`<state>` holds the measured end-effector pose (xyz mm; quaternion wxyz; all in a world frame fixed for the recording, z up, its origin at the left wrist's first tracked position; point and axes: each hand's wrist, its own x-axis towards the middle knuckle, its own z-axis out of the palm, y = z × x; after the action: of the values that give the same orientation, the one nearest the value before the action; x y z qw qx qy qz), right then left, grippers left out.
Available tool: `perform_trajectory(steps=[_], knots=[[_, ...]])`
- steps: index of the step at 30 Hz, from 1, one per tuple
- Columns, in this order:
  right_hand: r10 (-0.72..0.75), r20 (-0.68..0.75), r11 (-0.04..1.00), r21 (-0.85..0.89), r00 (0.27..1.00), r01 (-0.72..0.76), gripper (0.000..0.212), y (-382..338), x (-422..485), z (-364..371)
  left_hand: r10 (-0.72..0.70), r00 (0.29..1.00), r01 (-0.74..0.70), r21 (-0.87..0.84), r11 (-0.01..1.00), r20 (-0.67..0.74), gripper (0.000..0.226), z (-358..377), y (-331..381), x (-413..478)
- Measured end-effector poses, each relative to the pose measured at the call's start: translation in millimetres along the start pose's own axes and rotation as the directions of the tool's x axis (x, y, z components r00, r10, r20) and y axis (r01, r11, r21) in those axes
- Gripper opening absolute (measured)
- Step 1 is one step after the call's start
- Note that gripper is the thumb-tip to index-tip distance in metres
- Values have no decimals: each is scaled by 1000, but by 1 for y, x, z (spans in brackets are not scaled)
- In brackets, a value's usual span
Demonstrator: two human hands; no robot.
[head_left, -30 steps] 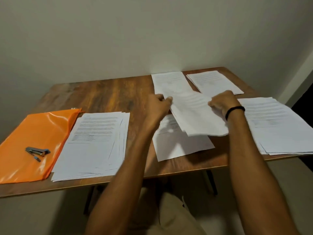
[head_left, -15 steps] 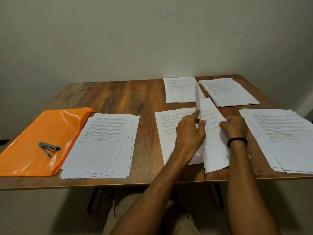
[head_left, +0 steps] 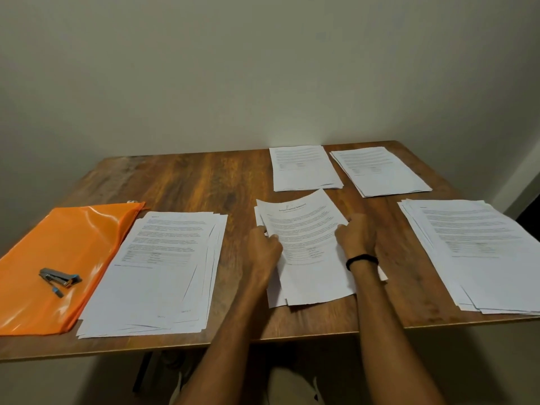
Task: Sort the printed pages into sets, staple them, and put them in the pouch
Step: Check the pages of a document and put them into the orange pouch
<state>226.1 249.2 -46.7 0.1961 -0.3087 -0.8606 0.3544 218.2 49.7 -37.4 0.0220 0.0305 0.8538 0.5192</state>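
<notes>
**Both hands on the middle set, stapler parked on the pouch**

So the middle set (head_left: pixel 309 249) is a few printed pages, loosely squared with the edges a bit fanned out. It lies on the wooden table (head_left: pixel 190 182) near the front edge, and the far end of its top sheet curls up a little.

The left hand (head_left: pixel 264 248) has the set's left edge. The thumb sits on the top page and the fingers are curled in at the side, so it's pinching the sheets. The right hand (head_left: pixel 358 236) does the same on the right edge, fingers curled round it and thumb on top. There's a black band (head_left: pixel 361 260) on that wrist. Both grips are closed on paper, nothing loose.

Going outward from the middle set:
- Just beyond it are two smaller stacks side by side, the nearer one (head_left: pixel 304 168) and another (head_left: pixel 380 171) to that one's right.
- Well off to its right is a big fanned pile (head_left: pixel 479 252), running out to the table's edge.
- To its left is another thick pile (head_left: pixel 163 273).
- Further left again is the orange pouch (head_left: pixel 67 241), flat on the table, with that pile's left edge touching or just overlapping it.
- The grey stapler (head_left: pixel 60 278) lies on the pouch, with a small grey bit (head_left: pixel 57 291) right beside it.
</notes>
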Motion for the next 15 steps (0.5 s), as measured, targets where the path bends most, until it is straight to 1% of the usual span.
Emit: perform_trajectory(steps=[2,5,10,13,15], knots=[[3,1,1000,-31,1000,-3,13,1,0,0,-20,1000,19,64,998,19,33,-1,-7,5],[21,-8,996,-82,1000,-22,14,7,-1,2,-31,999,26,108,994,38,31,-1,-14,4],[50,-10,990,-129,999,-51,15,9,-2,4,57,997,-62,100,993,48,24,-4,-13,0],[64,-7,988,-141,998,-65,13,8,-3,4,90,994,-98,123,988,67,24,-4,-17,6],[75,-13,988,-138,997,-76,14,8,-3,5,96,994,-103,149,983,53,24,-4,-17,7]])
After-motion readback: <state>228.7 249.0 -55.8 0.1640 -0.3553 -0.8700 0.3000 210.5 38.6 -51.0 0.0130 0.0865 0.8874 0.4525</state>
